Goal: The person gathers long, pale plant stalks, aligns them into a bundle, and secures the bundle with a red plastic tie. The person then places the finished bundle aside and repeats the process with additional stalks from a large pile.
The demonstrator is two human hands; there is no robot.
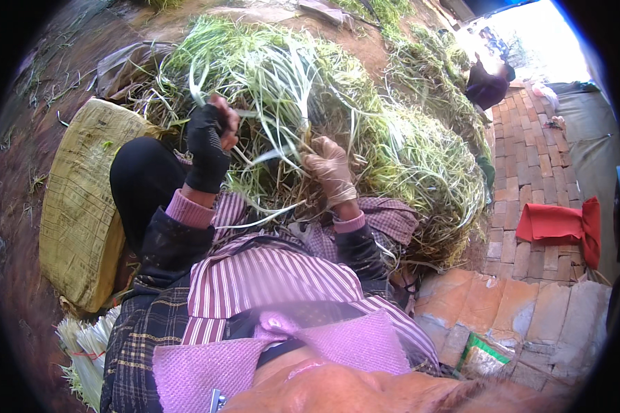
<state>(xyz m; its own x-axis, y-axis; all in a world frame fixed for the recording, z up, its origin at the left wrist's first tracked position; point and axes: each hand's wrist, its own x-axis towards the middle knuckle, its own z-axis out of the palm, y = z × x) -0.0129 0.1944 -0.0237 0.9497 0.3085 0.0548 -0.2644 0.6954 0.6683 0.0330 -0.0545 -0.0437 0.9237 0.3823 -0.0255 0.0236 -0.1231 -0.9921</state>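
My left hand (214, 129), in a black fingerless glove, has its fingers curled around pale green leaves (197, 85) that stick out past its thumb side. My right hand (331, 168) wears a thin tan glove and grips the lower end of a long-leaved stalk (304, 111), which looks like scallion or garlic greens. The leaves of that stalk fan out away from me. Both hands are over a large heap of the same greens (418, 149), close to my lap. Loose pale leaves hang between the hands and onto the striped apron (268, 268).
A yellow wrapped block (82, 201) stands by my left knee. Tied bundles of pale stalks (90, 346) lie behind it. On the right are a brick floor (527, 155), red cloth (553, 224) and a green-edged plastic packet (483, 356). Another person (488, 85) sits beyond the heap.
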